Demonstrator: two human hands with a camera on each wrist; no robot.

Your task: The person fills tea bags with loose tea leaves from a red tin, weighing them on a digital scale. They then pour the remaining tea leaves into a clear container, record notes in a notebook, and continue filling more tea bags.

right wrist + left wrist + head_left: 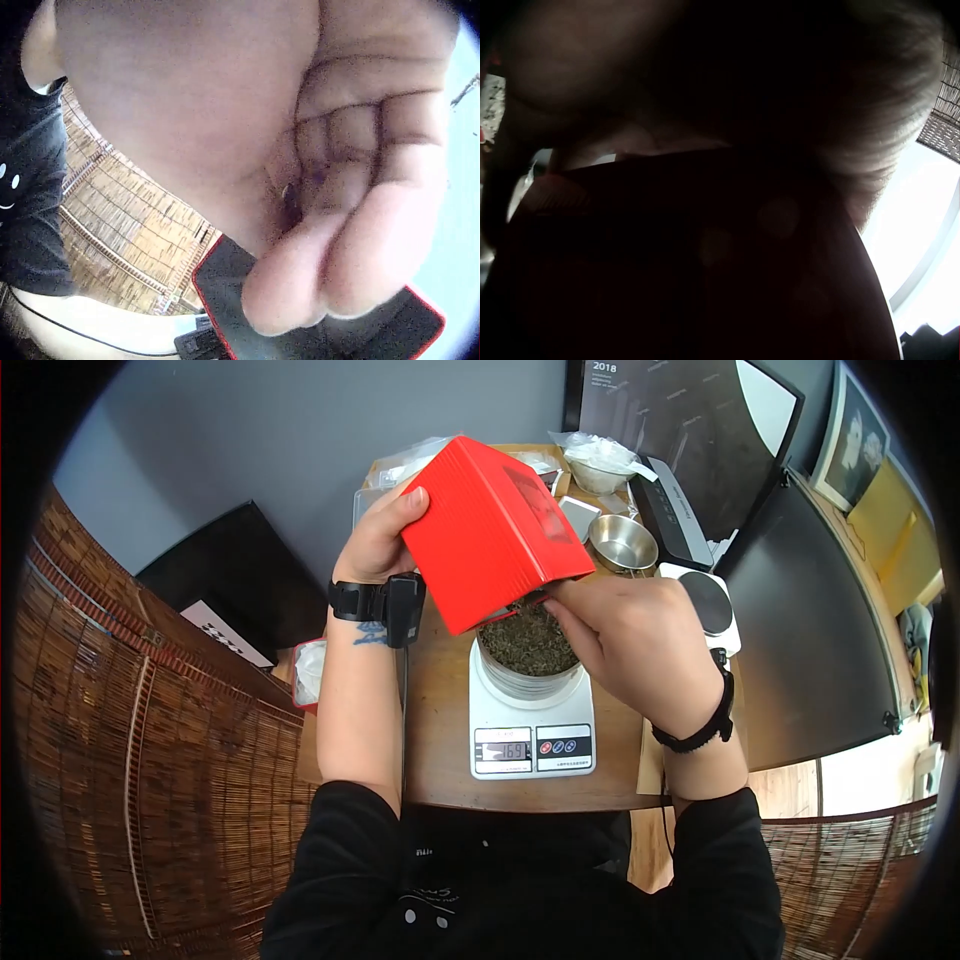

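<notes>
My left hand [385,535] grips a red box [475,530] and holds it tilted, its lower end over a round container [530,685] filled with dark dried leaves [527,640]. The container stands on a white kitchen scale [483,705] whose display seems to read 169. At the box's lower opening, my right hand [640,645] has curled fingers; its thumb and fingertips meet the box edge. In the right wrist view the curled fingers [352,262] are beside the box's dark opening [259,300]. The left wrist view is mostly dark, with the box [705,262] under the palm.
Behind are a steel bowl [622,542], a bowl with plastic wrap [602,468], a black appliance [675,510] and a second white device with a round dark plate [708,600]. A red-edged container [310,672] is at the left, a monitor [690,430] at the back.
</notes>
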